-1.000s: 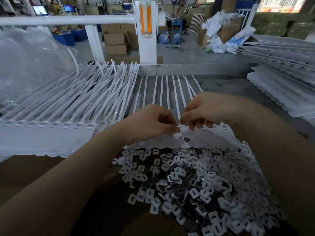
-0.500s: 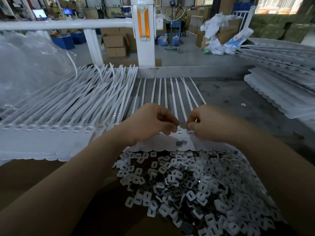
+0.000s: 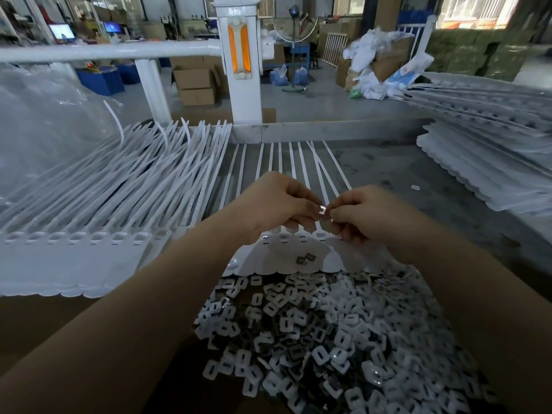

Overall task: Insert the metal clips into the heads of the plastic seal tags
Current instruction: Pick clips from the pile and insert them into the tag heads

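Both hands have lifted off the tag strip since 1.0 s ago and met higher up, w/ a shiny clip now showing between them.

Head view: left hand (image 3: 277, 204) has fingers curled, pinching a small metal clip (image 3: 322, 209) at thumb and forefinger tips. Right hand (image 3: 367, 216) is curled too, fingertips touching the same clip from the other side; can't tell if it holds more clips inside. Just below lies the strip of seal tags (image 3: 286, 252), heads in a row, straps running away. Two loose clips (image 3: 305, 259) sit on that strip. Clip pile (image 3: 322, 339) is nearer the camera. Stacked tag strips (image 3: 74, 246) are at left.

Step, as I read it: orienting or handing over one clip before seating. Next move calls for lining the clip up w/ a head slot and pressing it in squarely.
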A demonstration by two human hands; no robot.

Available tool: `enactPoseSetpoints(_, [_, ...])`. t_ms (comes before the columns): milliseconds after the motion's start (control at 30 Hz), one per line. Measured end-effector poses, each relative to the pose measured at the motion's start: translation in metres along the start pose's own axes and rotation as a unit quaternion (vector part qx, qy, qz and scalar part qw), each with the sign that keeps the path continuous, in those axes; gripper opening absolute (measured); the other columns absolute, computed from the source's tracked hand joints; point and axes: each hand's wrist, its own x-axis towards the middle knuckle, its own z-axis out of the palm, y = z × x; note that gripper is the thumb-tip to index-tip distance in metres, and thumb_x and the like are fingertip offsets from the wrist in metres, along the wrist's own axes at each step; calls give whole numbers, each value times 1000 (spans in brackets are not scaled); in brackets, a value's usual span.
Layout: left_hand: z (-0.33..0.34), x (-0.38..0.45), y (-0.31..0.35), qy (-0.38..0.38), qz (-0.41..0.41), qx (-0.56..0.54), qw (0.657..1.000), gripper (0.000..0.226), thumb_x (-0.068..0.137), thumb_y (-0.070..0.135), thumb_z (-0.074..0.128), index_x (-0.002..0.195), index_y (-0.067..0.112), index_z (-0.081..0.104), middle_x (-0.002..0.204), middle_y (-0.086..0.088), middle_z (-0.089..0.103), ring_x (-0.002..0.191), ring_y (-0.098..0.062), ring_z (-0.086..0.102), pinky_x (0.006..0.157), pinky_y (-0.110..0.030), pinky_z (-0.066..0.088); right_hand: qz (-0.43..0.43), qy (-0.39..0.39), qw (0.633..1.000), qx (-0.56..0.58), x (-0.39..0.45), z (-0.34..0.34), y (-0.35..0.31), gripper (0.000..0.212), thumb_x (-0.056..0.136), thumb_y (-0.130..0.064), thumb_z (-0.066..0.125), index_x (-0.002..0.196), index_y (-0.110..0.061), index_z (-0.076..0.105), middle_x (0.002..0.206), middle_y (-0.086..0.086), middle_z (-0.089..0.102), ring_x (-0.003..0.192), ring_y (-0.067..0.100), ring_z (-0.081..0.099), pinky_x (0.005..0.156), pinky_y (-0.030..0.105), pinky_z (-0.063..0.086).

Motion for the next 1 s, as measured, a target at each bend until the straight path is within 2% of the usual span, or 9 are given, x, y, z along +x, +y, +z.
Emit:
enactPoseSetpoints(67, [1, 0, -3, 27, 48, 28, 998, 8, 85, 9, 73, 84, 16, 71, 73, 2, 75, 67, -8, 71, 59, -14, 53, 3, -4, 1000, 20, 1, 0, 1, 16, 93, -12, 58, 83, -12, 71, 63, 4, 65, 46, 9, 51, 42, 19, 41])
enactPoseSetpoints(167, [3, -2, -7, 70, 125, 69, 987, 14, 85, 9, 72, 81, 23, 71, 73, 5, 73, 65, -3, 66, 60, -12, 50, 7, -6, 1000, 18, 1, 0, 2, 23, 96, -25, 57, 85, -11, 73, 61, -1, 66, 47, 8, 50, 43, 19, 41])
enactPoseSetpoints(267, [5, -5, -10, 77, 181, 68, 978, 15, 85, 7, 72, 82, 22, 71, 75, 8, 73, 66, -2, 65, 63, -13, 50, 3, -13, 1000, 19, 0, -1, 2, 27, 97, -32, 56, 84, -16, 73, 62, -5, 67, 49, 7, 51, 46, 20, 40])
enactPoseSetpoints(467, [9, -6, -13, 98, 231, 67, 966, 11, 87, 8, 71, 86, 19, 73, 78, 7, 73, 71, -19, 68, 68, -32, 58, 4, -31, 998, 51, 2, -7, 3, 23, 93, -32, 59, 84, -17, 74, 70, -3, 71, 52, 6, 54, 54, 25, 37])
enactPoseSetpoints(600, [8, -9, -16, 106, 271, 101, 951, 11, 87, 6, 71, 88, 16, 74, 80, 10, 72, 70, -7, 65, 67, -17, 52, 13, -50, 995, 81, 3, -11, 4, 21, 92, -30, 62, 88, -13, 75, 72, -1, 72, 51, 6, 55, 52, 24, 36])
enactPoseSetpoints(700, [6, -9, -18, 98, 256, 95, 957, 9, 85, 6, 73, 88, 14, 75, 81, 8, 73, 72, -8, 67, 69, -17, 53, 8, -57, 996, 75, 2, -12, 4, 16, 89, -27, 66, 90, -12, 74, 73, -1, 73, 52, 4, 55, 50, 21, 37])
enactPoseSetpoints(800, [4, -8, -16, 74, 173, 22, 982, 10, 84, 4, 74, 90, 12, 73, 82, 1, 75, 76, -14, 71, 73, -23, 57, 4, -49, 995, 87, 2, -13, 4, 14, 85, -25, 71, 88, -11, 73, 71, -1, 73, 52, 3, 55, 47, 19, 36])
enactPoseSetpoints(867, [2, -6, -15, 66, 119, -5, 991, 10, 86, 3, 70, 92, 11, 71, 78, -2, 75, 70, -10, 70, 66, -17, 54, 1, -41, 995, 89, 3, -14, 4, 14, 82, -25, 74, 85, -12, 73, 70, -1, 72, 52, 3, 55, 47, 19, 36])
enactPoseSetpoints(1000, [0, -7, -11, 54, 83, -7, 995, 5, 89, 9, 67, 89, 9, 71, 68, 3, 71, 59, -2, 61, 54, -9, 44, -9, -34, 996, 83, 3, -13, 5, 12, 81, -26, 76, 86, -15, 73, 70, -2, 72, 52, 2, 53, 48, 19, 36])
